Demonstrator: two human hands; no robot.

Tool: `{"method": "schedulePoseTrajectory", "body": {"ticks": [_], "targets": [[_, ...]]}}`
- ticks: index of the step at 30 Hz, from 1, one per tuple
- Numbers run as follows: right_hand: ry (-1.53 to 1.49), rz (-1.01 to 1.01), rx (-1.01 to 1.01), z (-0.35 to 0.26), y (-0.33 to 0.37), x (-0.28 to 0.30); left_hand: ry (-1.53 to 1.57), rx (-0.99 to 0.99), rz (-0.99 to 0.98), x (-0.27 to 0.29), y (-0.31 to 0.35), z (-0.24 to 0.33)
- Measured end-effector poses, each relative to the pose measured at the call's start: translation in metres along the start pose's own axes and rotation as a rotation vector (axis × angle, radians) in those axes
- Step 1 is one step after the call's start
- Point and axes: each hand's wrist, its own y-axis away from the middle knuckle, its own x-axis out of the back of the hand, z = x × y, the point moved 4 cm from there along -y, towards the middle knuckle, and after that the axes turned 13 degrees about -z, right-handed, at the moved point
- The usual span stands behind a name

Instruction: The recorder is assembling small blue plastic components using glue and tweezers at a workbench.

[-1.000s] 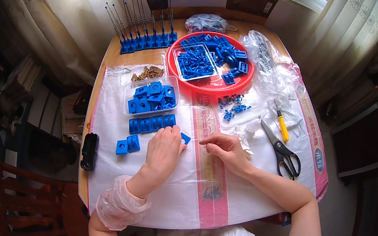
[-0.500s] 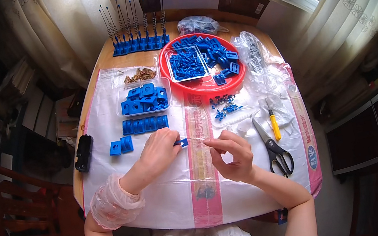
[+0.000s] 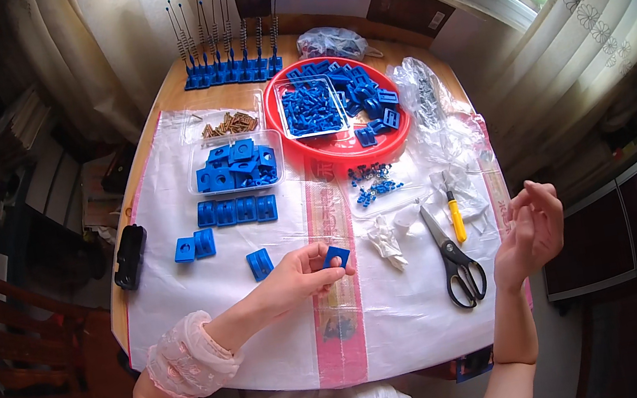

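Between the thumb and fingers of my left hand (image 3: pixel 305 270), a small square blue plastic plate with a round hole (image 3: pixel 335 258) is held above the pink stripe of the sheet. Just left of that hand, a grooved blue block (image 3: pixel 260 265) lies on its own. My right hand (image 3: pixel 530 236) is raised past the scissors near the sheet's right edge, fingers loosely bent, with nothing visible in it. Farther left sit a second holed blue plate (image 3: pixel 184 250) and a blue block (image 3: pixel 204 243) side by side. Beyond them runs a row of similar blue blocks (image 3: pixel 236 211).
A clear box of blue plates (image 3: pixel 236 166), brown metal pieces (image 3: pixel 230 124) and a red basin (image 3: pixel 343 145) of blue parts stand farther back. Small blue parts (image 3: pixel 374 183), crumpled white tissue (image 3: pixel 386 243), black scissors (image 3: pixel 457 260) and a yellow-handled cutter (image 3: pixel 455 215) lie at right.
My left hand has moved right and nearer, turning the plate face up and uncovering the lone block. My right hand has swung far right, away from the plate, uncovering the tissue.
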Motion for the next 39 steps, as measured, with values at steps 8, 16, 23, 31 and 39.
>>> {"method": "schedulePoseTrajectory", "body": {"ticks": [8,16,23,31,39], "targets": [[0.218,-0.644,-0.516,0.079,0.058,-0.051,0.315,-0.044,-0.009,0.007,-0.004,-0.009],[0.246,-0.729,-0.555,0.107,0.065,-0.08,0.449,-0.054,-0.045,0.005,0.001,-0.013],[-0.107,-0.653,-0.714,0.102,0.052,-0.085,0.667,-0.113,-0.074,0.003,-0.002,-0.02],[-0.611,-0.592,-0.734,0.075,0.06,-0.1,0.776,-0.214,-0.041,0.007,-0.001,-0.019],[-0.775,-0.418,-0.8,0.088,0.079,-0.101,0.862,-0.294,-0.033,0.011,-0.004,-0.023]]}}
